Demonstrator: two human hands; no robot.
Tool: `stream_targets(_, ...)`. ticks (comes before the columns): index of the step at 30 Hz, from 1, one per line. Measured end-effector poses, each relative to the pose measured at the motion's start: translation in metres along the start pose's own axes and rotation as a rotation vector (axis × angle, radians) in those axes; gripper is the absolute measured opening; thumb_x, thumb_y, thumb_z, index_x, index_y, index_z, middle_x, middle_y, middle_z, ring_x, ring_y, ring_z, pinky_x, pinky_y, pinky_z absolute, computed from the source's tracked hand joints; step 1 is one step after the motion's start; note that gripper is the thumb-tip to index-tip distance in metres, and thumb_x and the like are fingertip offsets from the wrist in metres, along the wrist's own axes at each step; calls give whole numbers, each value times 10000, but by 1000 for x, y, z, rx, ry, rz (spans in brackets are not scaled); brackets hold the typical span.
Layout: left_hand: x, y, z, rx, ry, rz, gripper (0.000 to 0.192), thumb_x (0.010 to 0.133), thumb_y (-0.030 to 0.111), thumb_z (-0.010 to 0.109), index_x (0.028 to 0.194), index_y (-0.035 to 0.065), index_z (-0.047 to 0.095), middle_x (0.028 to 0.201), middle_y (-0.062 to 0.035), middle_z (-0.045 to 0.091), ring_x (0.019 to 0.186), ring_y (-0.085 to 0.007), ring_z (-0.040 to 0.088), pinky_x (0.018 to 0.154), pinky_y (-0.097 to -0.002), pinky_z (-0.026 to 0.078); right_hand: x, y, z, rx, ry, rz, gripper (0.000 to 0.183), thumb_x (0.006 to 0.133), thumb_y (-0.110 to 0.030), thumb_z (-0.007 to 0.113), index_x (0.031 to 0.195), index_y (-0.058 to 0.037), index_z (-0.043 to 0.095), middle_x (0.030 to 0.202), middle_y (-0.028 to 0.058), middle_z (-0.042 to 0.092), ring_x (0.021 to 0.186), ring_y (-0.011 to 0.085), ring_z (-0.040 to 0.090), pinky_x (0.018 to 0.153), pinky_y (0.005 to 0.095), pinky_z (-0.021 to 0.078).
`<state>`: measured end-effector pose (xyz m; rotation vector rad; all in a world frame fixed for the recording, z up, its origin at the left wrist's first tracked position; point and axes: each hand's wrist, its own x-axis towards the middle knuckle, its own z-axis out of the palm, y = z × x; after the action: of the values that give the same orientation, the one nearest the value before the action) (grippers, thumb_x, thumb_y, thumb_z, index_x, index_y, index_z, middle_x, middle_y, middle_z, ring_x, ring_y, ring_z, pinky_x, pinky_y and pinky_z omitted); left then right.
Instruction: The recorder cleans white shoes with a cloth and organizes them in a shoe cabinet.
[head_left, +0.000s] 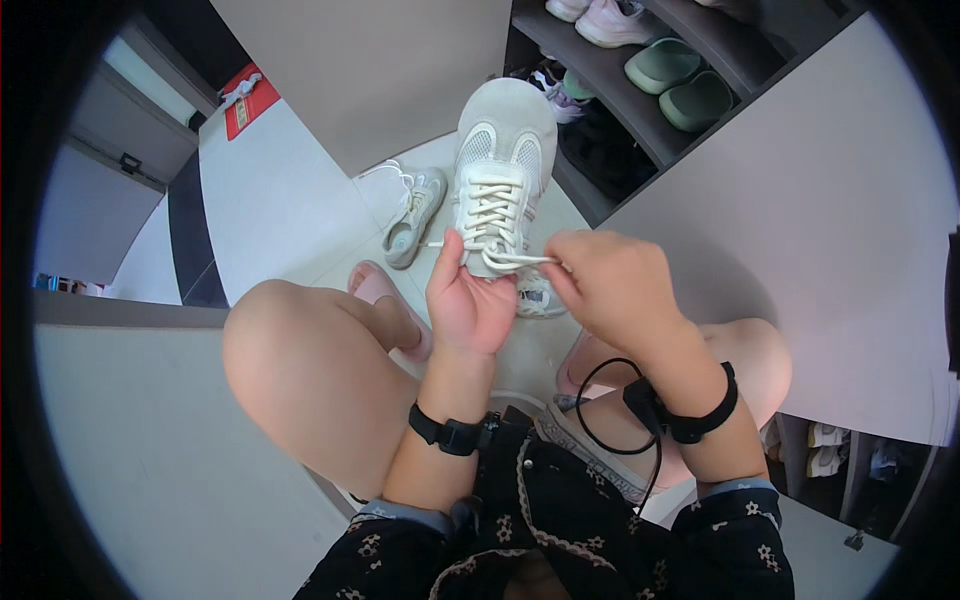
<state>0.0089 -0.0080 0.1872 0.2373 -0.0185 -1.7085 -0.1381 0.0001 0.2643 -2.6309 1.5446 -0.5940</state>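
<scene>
A white lace-up sneaker (505, 135) with mesh panels is held up before me, its toe pointing away. My left hand (474, 300) supports it at the tongue end, thumb beside the laces and palm up. Between the thumb and fingers of my right hand (611, 281) is the white shoelace (525, 261), drawn out to the right from the top of the lacing. The matching sneaker (416, 214) lies on the floor to the left, its laces loose. Part of another light-coloured shoe (538, 295) shows below the held one.
An open shoe cabinet (637, 120) at the upper right holds green clogs (664, 66) and other shoes. Its pale door (817, 225) stands at the right. More shoes (825, 450) sit in a lower-right rack. A black cable (592, 375) loops near my right wrist.
</scene>
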Motion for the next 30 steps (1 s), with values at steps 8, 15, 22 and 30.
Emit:
stream_targets(8,-3,0,4,69,-99,-9,480,979,274,363,1356,-21,328,1344,-169,444,1245,-298,429,1057,-427,336,7,14,-25,303,-20,406,156,806,-268,626,812,-112,612,647,98,614,598,285,598,543,373,454)
stream_targets(15,-7,-3,11,17,-64,-17,436,970,234,377,1313,-36,377,1283,-164,505,1166,-271,509,982,-409,412,7,29,-17,446,60,502,191,823,-276,618,817,-86,602,622,104,598,575,279,587,536,367,439)
stream_targets(22,-7,3,-5,-17,-149,-160,476,903,139,430,1324,-66,344,1273,-219,494,1154,-329,514,975,-450,426,13,38,-25,249,120,511,166,853,-266,587,863,-100,594,684,105,628,644,298,609,572,388,449)
stream_targets(30,-7,3,-4,98,19,-94,384,887,116,447,1217,-78,470,1096,-189,606,952,-269,625,796,-359,523,10,44,-24,195,133,424,210,866,-299,572,855,-92,603,670,102,625,645,300,612,573,383,454)
